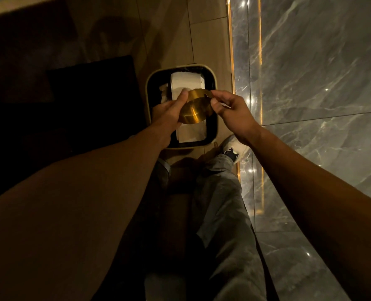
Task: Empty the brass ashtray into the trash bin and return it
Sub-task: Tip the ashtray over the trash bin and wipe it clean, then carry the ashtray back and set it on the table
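Observation:
The round brass ashtray is tipped over, its base turned toward me, directly above the square trash bin. My left hand grips the ashtray's left side. My right hand pinches its upper right rim with thumb and forefinger. The bin has a pale rim and a dark inside, and white paper lies in it. The ashtray's open side faces away, so its inside is hidden.
The bin stands on a tan floor beside a grey marble wall with a lit gold strip along its edge. Dark furniture fills the left. My legs and a white shoe are just below the bin.

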Demonstrator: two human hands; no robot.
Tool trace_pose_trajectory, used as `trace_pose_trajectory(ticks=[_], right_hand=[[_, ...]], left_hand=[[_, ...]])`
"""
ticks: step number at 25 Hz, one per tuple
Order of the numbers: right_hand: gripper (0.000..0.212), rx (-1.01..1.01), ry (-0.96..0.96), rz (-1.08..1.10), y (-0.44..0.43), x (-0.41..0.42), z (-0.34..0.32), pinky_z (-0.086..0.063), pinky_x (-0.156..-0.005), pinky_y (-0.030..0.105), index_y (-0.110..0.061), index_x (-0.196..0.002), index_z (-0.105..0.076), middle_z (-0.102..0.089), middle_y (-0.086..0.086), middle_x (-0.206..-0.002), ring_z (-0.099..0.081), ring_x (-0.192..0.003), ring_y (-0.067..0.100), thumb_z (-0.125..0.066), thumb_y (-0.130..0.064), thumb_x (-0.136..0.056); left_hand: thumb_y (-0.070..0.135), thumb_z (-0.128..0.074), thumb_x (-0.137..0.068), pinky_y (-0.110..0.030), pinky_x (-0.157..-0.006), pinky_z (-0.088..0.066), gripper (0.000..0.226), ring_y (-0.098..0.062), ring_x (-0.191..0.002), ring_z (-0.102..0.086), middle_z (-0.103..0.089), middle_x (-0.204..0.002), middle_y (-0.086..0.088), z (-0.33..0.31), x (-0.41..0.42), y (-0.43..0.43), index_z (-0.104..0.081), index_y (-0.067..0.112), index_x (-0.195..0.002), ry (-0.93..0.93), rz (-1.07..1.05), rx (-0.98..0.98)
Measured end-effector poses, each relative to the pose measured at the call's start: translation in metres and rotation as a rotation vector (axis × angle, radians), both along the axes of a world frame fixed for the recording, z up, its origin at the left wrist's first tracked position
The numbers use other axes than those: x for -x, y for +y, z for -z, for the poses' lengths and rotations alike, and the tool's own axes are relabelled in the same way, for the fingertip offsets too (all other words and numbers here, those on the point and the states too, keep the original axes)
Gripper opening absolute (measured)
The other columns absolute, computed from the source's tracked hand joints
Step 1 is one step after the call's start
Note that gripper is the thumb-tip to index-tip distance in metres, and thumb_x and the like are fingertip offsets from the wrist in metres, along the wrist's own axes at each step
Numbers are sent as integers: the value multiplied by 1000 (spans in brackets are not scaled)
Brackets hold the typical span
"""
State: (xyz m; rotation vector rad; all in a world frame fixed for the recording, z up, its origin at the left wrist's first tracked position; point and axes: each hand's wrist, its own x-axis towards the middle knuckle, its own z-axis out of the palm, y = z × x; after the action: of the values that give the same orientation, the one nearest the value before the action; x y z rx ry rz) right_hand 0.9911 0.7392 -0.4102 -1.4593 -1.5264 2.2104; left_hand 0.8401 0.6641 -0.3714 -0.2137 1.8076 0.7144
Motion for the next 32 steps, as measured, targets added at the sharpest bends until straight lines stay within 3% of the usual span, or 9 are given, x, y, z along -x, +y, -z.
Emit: trace_pose_trajectory(ticks=[2, 6, 8, 13, 16, 20, 22, 26, 32], right_hand=[[28, -31, -14, 25, 0, -1, -6, -49, -87, 17, -8, -126, -58, -61, 13, -119, -59, -106, 15, -52, -12, -98], [21, -36, 1, 86, 3, -6, -22, -49, -80, 32, -13, -115, -59, -62, 0, -90, -60, -88, 15, -55, -13, -95], [19, -51, 8, 113, 3, -6, -37, -50, -78, 32, -15, -113, -61, -65, 1, -91, -61, -87, 15, -56, -13, -95], [15, -117, -43, 218, 8, -10, -84, -59, -86, 42, -19, -107, -66, -69, 1, -99, -66, -98, 20, -56, -17, -96], [19, -95, -55, 299, 12, -16, -117, -59, -70, 32, -12, -111, -66, -67, 7, -101, -65, -96, 19, -57, -20, -97], [20, -79, -58, 346, 18, -28, -171, -61, -71, 33, -15, -114, -66, -68, 8, -108, -67, -104, 23, -54, -21, -98], [24, -62, -55, 334, 20, -35, -203, -61, -73, 34, -13, -117, -65, -69, 9, -107, -69, -100, 22, -53, -21, -99], [21, -59, -4, 352, 19, -40, -272, -60, -71, 30, -14, -113, -66, -68, 0, -99, -71, -91, 12, -51, -19, -100], [31, -122, 117, 250, 8, -19, -354, -60, -83, 36, -6, -128, -60, -69, 0, -110, -67, -106, 12, -50, -16, -100]], left_hand=[[41, -62, -91, -24, -71, -52, 15, -7, -83, -61, -64, -92, 6, -13, -2, 7, -61, 27, -85, 33, -33, 19], [37, -53, -97, -26, -62, -50, 4, -12, -98, -58, -58, -116, 5, -37, -2, 15, -57, 37, -96, 80, 46, -37], [36, -48, -100, -30, -68, -54, 11, -10, -94, -56, -55, -105, 10, -49, -2, 16, -57, 32, -106, 120, 84, -72], [31, -47, -101, -33, -80, -56, 27, -4, -96, -56, -57, -119, 6, -91, -9, 20, -63, 25, -122, 132, 131, -153], [31, -63, -90, -42, -101, -51, 42, -12, -115, -56, -58, -128, 6, -115, -15, 19, -56, 33, -132, 158, 241, -249], [19, -90, -62, -29, -99, -49, 94, -13, -121, -52, -51, -138, 2, -157, -24, 12, -43, 26, -143, 192, 488, -398], [19, -93, -57, -30, -100, -49, 106, -12, -122, -49, -49, -138, 5, -184, -25, 13, -37, 24, -147, 214, 564, -461], [21, -93, -55, -40, -106, -47, 115, -14, -130, -44, -44, -141, 5, -245, -21, 11, -30, 25, -150, 291, 678, -572], [30, -91, -58, -41, -112, -40, 111, -13, -138, -36, -36, -150, 0, -327, 3, -19, -29, 19, -150, 497, 703, -716]])
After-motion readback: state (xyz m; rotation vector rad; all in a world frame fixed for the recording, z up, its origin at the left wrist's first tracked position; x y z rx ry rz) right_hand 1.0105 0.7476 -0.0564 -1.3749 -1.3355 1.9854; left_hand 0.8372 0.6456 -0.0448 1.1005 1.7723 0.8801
